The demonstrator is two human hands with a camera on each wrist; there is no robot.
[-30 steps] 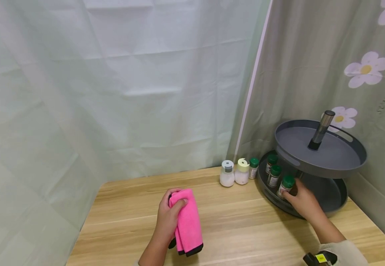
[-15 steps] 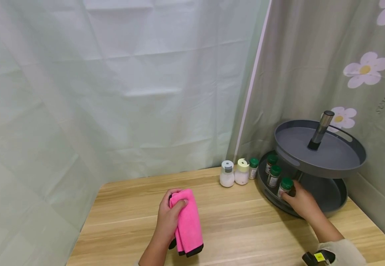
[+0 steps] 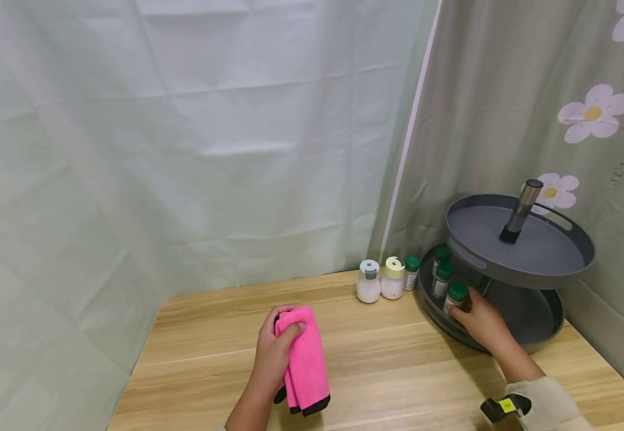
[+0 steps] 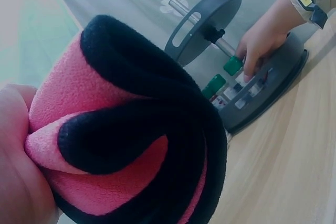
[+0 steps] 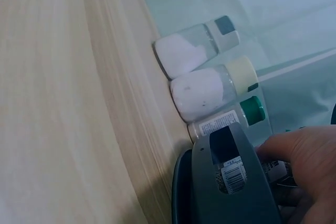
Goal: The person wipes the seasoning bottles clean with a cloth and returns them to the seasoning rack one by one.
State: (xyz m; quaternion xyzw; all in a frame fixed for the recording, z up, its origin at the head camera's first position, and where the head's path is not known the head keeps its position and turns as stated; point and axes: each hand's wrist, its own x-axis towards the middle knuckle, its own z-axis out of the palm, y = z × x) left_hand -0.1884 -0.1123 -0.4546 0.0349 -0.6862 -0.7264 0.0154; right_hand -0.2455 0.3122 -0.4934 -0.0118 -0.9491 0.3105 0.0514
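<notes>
My left hand (image 3: pixel 271 354) grips a folded pink cloth (image 3: pixel 309 366) with black edging above the table, thumb across its top. In the left wrist view the cloth's rolled layers fill the middle. At the right, my right hand (image 3: pixel 481 323) holds a green-lidded spice jar (image 3: pixel 456 293) between thumb and fingers in the lower tray (image 3: pixel 538 320) of a dark grey two-tier rack. Two similar spice jars (image 3: pixel 443 276) stand just behind it in that tray. In the right wrist view the tray wall partly hides the jars, and a barcode label (image 5: pixel 234 174) shows through its handle slot.
Against the back curtain stand a grey-capped shaker (image 3: pixel 368 286), a yellow-capped shaker (image 3: pixel 392 282) and another green-lidded jar (image 3: pixel 411 276), all left of the rack. The rack's upper tray (image 3: pixel 548 251), with its metal post (image 3: pixel 524 206), overhangs the lower one.
My right hand has shifted the held jar left and slightly back in the lower tray, closer to the others. The middle jar has moved slightly back too. My left hand and the cloth stay put.
</notes>
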